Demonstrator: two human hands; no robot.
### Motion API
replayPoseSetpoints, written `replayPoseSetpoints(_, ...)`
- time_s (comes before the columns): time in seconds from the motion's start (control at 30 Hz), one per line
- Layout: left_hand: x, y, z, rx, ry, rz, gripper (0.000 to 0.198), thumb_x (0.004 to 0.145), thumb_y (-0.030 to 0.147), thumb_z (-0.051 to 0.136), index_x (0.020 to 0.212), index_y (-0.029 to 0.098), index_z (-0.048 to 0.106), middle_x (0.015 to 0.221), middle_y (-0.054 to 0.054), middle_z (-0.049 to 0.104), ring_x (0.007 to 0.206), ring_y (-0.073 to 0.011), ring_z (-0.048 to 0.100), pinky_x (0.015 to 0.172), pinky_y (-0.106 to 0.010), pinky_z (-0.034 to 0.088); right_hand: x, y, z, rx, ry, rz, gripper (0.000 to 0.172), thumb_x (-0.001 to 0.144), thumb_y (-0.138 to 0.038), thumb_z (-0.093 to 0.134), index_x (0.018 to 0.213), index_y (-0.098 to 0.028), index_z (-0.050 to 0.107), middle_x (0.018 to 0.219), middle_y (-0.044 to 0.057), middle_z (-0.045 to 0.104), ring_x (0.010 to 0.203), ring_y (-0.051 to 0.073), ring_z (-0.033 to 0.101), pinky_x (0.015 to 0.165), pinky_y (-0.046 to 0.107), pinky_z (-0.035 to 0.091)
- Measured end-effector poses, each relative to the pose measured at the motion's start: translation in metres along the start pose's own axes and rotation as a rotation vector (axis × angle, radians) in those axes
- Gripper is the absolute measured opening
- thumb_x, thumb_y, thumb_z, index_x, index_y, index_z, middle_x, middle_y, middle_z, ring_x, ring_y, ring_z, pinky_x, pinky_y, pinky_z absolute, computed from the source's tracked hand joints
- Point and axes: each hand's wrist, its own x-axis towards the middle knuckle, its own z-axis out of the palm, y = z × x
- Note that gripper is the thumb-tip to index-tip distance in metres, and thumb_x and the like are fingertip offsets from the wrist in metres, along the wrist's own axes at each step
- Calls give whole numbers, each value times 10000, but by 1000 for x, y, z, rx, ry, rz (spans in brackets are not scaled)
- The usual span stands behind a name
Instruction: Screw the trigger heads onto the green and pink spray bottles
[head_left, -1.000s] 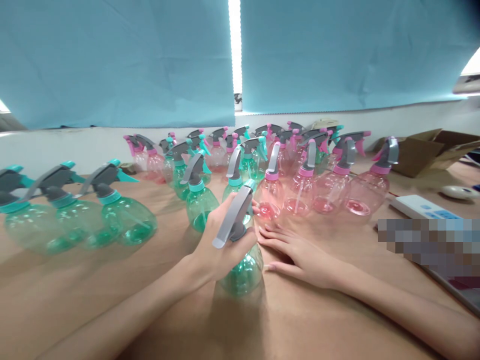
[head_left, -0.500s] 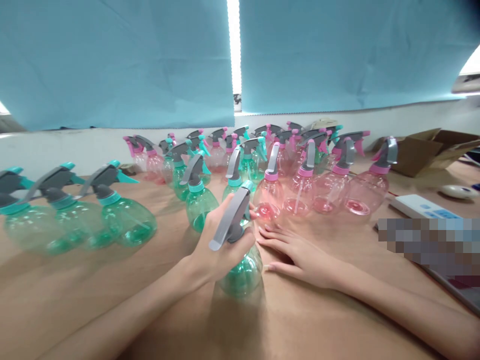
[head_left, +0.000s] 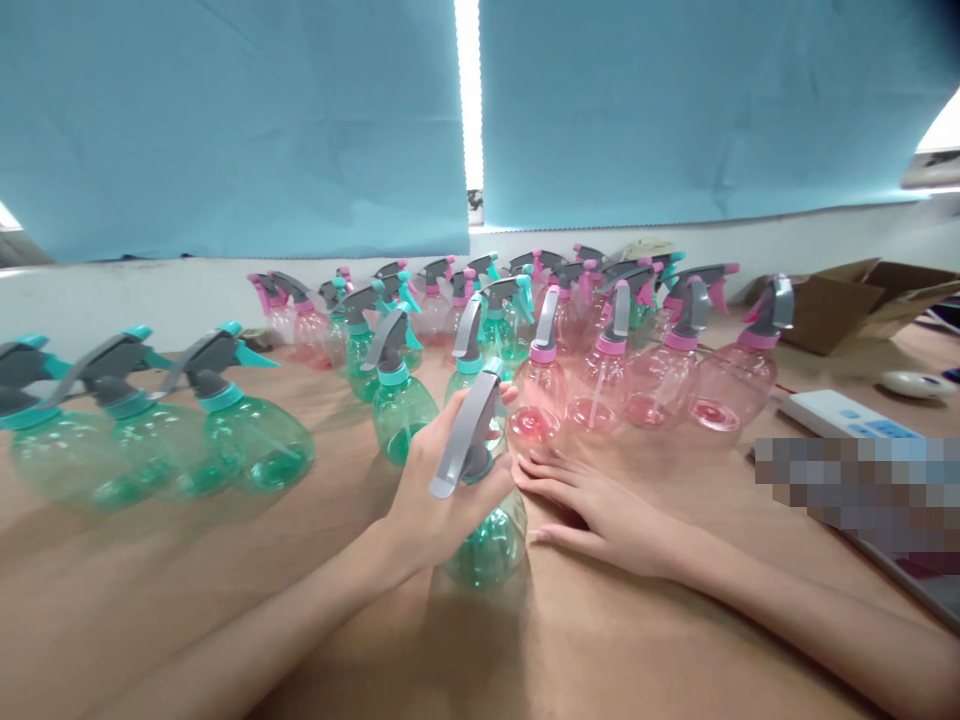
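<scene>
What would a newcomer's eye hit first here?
The left hand gripping a green spray bottle by its neck, front centre, with the right hand flat on the brown table beside it. Behind them, a crowd of pink bottles and green bottles fills the table's middle and left.

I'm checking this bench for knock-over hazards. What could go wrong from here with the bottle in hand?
1. The left hand grips the green spray bottle only at its neck, so the round body could slip or tip.
2. The pink bottles stand crowded just beyond it. A forward swing might topple several.
3. The right hand lies flat on the table right beside the bottle and could get bumped.
</scene>
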Motion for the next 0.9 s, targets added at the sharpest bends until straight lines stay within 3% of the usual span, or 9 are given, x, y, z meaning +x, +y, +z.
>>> replayPoseSetpoints(0.1, 0, -2, 0, 23, 4, -6, 414, 826, 207, 545, 1239, 231, 527, 1049, -53, 668, 869, -189, 643, 778, -354, 547, 0, 1, 1, -1, -1, 2, 651, 965, -586, 450, 1518, -253, 358, 1526, 95, 432, 1425, 294, 348, 1158, 514, 304)
replayPoseSetpoints(0.3, 2, -1, 2, -17, 5, 14, 409, 821, 204, 551, 1227, 218, 509, 1201, -65, 643, 752, -127, 632, 738, -305, 546, 0, 0, 0, 4, 3, -1, 667, 963, -583, 458, 1515, -220, 365, 1522, 115, 434, 1416, 305, 359, 1158, 523, 299)
replayPoseSetpoints(0.5, 3, 2, 3, -33, 2, 5, 434, 804, 185, 535, 1234, 220, 492, 1183, -49, 646, 656, -93, 601, 675, -276, 531, 0, -2, -1, -2, 8, -10, 656, 968, -570, 458, 1513, -217, 369, 1519, 116, 439, 1402, 301, 379, 1152, 512, 311)
replayPoseSetpoints(0.73, 2, 0, 1, 22, -19, 16, 419, 796, 170, 518, 1211, 222, 548, 1004, -23, 664, 737, -139, 627, 667, -276, 514, 0, 0, 0, 30, 15, -2, 645, 955, -566, 491, 1505, -244, 388, 1508, 106, 458, 1405, 306, 374, 1152, 512, 308)
replayPoseSetpoints(0.9, 2, -1, 2, 8, -15, 8, 461, 798, 166, 515, 1256, 218, 531, 1086, -37, 656, 780, -140, 640, 717, -278, 527, 0, 0, 0, 32, 10, 6, 627, 955, -575, 482, 1482, -241, 426, 1500, 111, 467, 1397, 308, 383, 1143, 519, 317)
